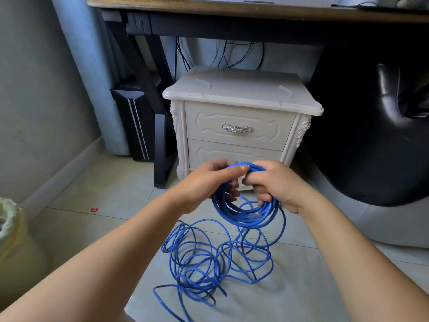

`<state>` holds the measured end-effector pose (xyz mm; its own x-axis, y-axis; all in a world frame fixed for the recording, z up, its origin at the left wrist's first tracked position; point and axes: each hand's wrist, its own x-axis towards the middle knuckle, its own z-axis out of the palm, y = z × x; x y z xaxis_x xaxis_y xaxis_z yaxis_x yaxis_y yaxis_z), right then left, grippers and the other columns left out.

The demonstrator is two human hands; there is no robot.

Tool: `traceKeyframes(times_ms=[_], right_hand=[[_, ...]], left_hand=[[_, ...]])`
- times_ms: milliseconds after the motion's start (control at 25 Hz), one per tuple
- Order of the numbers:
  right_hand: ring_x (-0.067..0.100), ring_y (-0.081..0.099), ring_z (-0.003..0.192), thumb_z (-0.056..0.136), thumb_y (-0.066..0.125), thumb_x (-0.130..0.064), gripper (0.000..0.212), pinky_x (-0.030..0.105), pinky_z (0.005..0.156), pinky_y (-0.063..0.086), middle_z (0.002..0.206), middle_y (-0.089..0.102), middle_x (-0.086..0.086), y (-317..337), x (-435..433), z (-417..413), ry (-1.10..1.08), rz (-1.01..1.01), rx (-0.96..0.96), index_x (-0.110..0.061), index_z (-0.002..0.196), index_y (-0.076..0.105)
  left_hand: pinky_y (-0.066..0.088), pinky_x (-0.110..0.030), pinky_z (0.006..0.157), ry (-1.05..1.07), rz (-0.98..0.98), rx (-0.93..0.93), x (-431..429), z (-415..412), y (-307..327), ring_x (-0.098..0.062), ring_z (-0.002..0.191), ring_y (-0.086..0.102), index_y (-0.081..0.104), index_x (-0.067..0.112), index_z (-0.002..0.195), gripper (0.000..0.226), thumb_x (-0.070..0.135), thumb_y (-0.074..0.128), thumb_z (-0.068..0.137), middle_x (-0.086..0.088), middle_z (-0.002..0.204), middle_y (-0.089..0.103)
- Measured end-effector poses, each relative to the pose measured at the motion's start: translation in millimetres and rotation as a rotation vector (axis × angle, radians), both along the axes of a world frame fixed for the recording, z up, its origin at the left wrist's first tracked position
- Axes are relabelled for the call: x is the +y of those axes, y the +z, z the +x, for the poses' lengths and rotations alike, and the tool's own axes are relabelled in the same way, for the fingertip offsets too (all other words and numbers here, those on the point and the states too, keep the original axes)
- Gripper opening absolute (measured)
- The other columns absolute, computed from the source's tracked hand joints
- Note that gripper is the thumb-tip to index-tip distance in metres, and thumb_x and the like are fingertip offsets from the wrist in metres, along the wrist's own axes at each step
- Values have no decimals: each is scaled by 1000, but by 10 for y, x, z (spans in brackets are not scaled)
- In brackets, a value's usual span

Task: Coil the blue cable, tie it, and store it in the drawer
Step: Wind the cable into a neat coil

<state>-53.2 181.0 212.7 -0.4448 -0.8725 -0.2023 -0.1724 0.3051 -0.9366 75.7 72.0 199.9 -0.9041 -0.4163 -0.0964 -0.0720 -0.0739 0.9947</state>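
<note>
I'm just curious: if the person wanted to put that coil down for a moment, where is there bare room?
The nightstand top is bare. So are the floor tiles between the desk leg and the bin, apart from a red scrap. Nearer the person it is crowded: loose loops of the blue cable cover the floor.

Two bare forearms (pixel 120 249) reach forward from the near edge. The left hand (pixel 206 182) and right hand (pixel 278 184) sit side by side, both curled around coiled blue cable (pixel 241 218).
</note>
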Motion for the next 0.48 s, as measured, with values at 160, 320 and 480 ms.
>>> traceKeyframes(times_ms=[160,320,480], right_hand=[[13,29,38,87,56,-4,12,25,46,42,46,32,-1,0,22,14,59,20,43,-3,96,64],[12,39,43,88,60,-3,14,30,52,50,49,37,1,-12,23,2,0,-80,-139,-2,101,65],[19,57,62,88,63,-11,4,36,67,57,66,52,8,-26,69,-32,-42,-178,-342,-9,91,61]], left_hand=[[59,-38,70,33,-345,-78,53,-5,-36,-20,59,58,56,10,87,31,40,59,94,-2,61,52],[57,-37,60,151,-281,2,75,-63,-20,-15,46,41,59,10,84,25,32,59,95,1,50,39],[46,-33,54,287,-34,105,36,-109,-9,-12,44,33,51,14,73,32,36,58,95,7,51,33]])
